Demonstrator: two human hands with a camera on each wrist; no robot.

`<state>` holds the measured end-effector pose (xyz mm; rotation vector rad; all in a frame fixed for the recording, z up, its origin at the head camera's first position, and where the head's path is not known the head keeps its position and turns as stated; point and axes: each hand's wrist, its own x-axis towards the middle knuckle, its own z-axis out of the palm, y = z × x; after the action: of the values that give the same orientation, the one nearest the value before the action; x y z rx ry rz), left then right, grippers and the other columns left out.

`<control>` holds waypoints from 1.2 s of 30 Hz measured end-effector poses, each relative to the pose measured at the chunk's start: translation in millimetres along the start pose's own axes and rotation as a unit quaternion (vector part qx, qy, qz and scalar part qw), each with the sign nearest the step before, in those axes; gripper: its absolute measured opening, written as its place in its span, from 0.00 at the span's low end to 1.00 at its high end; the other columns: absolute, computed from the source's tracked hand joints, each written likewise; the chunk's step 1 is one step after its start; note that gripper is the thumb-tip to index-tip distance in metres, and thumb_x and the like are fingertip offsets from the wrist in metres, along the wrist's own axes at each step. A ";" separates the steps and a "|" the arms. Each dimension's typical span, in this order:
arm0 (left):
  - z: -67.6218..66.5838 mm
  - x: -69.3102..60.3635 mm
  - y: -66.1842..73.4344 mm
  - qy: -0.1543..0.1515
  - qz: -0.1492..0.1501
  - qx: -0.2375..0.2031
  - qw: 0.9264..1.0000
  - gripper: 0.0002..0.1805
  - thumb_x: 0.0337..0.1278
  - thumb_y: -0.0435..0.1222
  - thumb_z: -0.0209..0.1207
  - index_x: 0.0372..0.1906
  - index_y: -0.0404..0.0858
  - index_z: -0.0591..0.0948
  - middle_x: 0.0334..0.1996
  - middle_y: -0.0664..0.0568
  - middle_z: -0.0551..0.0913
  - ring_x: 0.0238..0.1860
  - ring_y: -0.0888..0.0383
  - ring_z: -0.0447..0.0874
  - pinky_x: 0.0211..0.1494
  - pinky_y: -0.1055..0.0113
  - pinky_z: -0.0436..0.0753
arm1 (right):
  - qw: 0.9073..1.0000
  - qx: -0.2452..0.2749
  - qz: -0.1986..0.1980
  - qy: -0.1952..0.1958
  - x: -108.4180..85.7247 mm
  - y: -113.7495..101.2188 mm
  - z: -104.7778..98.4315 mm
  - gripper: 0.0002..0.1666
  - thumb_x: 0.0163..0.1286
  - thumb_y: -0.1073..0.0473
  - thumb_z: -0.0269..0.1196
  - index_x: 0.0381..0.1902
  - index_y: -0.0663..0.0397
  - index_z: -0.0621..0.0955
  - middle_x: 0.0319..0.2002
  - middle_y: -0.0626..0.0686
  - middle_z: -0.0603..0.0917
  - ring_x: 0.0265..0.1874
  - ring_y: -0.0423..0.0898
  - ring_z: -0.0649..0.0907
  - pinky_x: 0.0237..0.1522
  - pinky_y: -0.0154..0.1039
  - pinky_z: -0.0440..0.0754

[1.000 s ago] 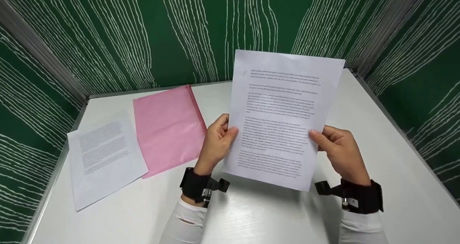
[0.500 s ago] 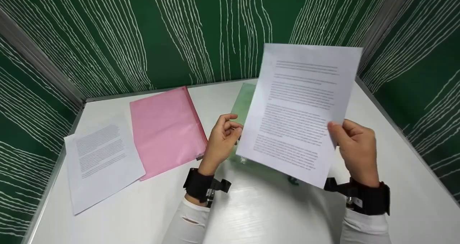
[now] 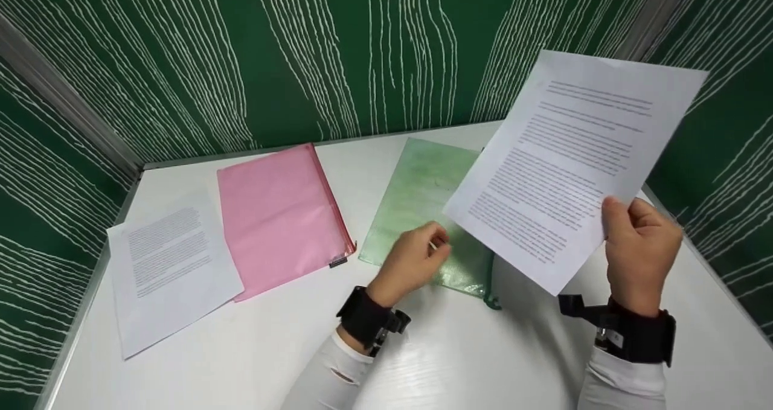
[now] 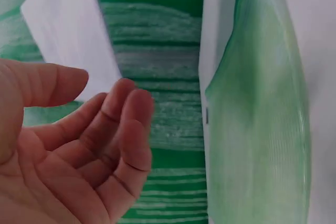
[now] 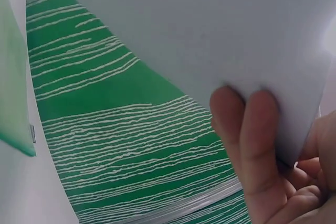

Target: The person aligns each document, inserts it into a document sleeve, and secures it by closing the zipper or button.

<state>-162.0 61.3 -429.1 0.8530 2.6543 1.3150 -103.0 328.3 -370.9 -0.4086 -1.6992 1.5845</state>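
My right hand [image 3: 643,253] pinches a printed sheet of paper [image 3: 574,162] by its right edge, thumb on the printed face. The sheet is held up and tilted to the right; in the right wrist view its blank back [image 5: 173,19] shows, with fingers [image 5: 260,129] against it. My left hand [image 3: 413,256] hovers over the lower part of a green zip folder [image 3: 416,186] on the table. Its fingers are loosely bent with nothing between them, as the left wrist view [image 4: 89,145] also shows. The sheet covers the folder's right side.
A pink zip folder [image 3: 278,217] lies left of the green one. Further left, printed papers [image 3: 175,277] lie on the white table [image 3: 259,361], overlapping the pink folder's edge. Green walls [image 3: 302,54] with white lines stand behind and at both sides.
My left hand has let go of the sheet and moved down and right over the green folder. My right hand has carried the sheet up and right, uncovering that folder.
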 end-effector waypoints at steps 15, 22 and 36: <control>87.9 19.9 25.8 -0.086 -0.036 0.313 0.945 0.17 0.49 0.54 0.58 0.20 0.46 0.74 0.17 0.57 0.74 0.20 0.62 0.75 0.15 0.69 0.68 | 0.999 0.023 -0.020 0.032 3.2 5.7 -2.3 0.16 0.59 0.66 0.61 0.18 0.76 0.77 0.12 0.53 0.72 0.06 0.44 0.58 0.11 0.36 0.44; 97.9 26.9 21.7 -0.118 -0.052 0.386 0.913 0.21 0.49 0.56 0.57 0.11 0.48 0.75 0.16 0.59 0.76 0.20 0.62 0.76 0.15 0.67 0.70 | 0.999 0.033 -0.015 0.030 4.1 3.3 -1.7 0.13 0.59 0.66 0.61 0.23 0.76 0.80 0.17 0.55 0.77 0.06 0.44 0.61 0.11 0.35 0.45; 98.5 31.3 13.5 -0.130 -0.021 0.394 0.910 0.13 0.51 0.40 0.59 0.14 0.48 0.79 0.20 0.58 0.81 0.24 0.62 0.79 0.20 0.69 0.75 | 0.999 0.025 -0.008 0.038 6.3 3.1 -3.5 0.18 0.59 0.65 0.62 0.16 0.74 0.74 0.12 0.53 0.70 0.07 0.44 0.60 0.11 0.36 0.44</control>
<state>-154.1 154.2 -475.7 0.9210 2.9226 0.0374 -105.5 335.7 -372.2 -0.4244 -1.5987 1.5772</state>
